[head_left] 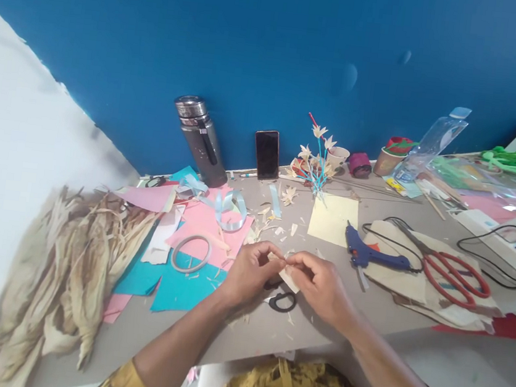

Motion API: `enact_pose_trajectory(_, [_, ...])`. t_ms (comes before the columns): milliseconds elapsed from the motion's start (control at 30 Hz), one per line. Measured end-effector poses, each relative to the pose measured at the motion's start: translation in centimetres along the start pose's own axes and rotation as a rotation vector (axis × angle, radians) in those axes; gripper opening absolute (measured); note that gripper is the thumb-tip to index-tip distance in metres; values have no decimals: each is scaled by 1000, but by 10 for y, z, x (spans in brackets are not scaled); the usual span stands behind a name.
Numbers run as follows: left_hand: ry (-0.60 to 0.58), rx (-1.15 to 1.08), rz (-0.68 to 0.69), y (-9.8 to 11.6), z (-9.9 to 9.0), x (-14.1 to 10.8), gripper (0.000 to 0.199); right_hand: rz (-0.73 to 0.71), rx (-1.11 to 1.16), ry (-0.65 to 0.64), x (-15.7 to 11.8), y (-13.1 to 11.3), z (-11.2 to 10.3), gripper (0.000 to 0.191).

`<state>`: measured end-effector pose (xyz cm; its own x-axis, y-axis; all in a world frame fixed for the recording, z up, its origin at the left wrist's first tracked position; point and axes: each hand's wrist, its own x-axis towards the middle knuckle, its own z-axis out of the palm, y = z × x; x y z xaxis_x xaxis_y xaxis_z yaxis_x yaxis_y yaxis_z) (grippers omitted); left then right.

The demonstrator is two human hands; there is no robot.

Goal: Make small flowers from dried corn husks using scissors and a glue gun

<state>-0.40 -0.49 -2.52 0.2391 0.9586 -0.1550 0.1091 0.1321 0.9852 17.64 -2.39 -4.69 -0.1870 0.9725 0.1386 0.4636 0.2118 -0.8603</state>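
My left hand (255, 269) and my right hand (317, 282) meet over the near middle of the table, fingertips pinched together. Between them is a small pale piece of dried husk (291, 281), partly covered by the fingers. Just below lies a pair of black-handled scissors (283, 302), its blades mostly hidden by my left hand. Pale husk scraps (294, 229) are scattered beyond my fingers. Farther back, husk flowers (319, 132) on blue stems stand beside a yellow sheet of paper (333, 217).
Dried husks (77, 266) hang over the table's left edge. Coloured paper (185, 297), a tape roll (191, 253) and a leaning flask (201, 140) are leftward. A phone (266, 155) leans on the wall. Rightward lie a blue glue gun (374, 255), red-handled scissors (456, 278) and a power strip (504, 243).
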Motion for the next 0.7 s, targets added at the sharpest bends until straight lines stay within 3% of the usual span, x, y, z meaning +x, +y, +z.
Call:
enact_pose_trajectory(200, [180,-14,66,-2,-3,4,13,41,103,57,3,-2,-6,25])
enact_pose_trajectory(300, [159,80,104,-4,-3,2,14,-40,-2,122,3,-3,-3,16])
enact_pose_trajectory(400, [78,221,146,-9,1,-2,16,-111,-125,164,4,-4,4,20])
enact_pose_trajectory(500, [19,348,156,-14,3,-3,19,-108,-240,129,6,-3,9,17])
enact_pose_trajectory(600, [33,483,180,-17,2,-2,21,-72,-331,119,8,-5,11,19])
enact_pose_trajectory(700, [56,610,182,-17,1,-1,22,-31,-488,20,11,-9,12,18])
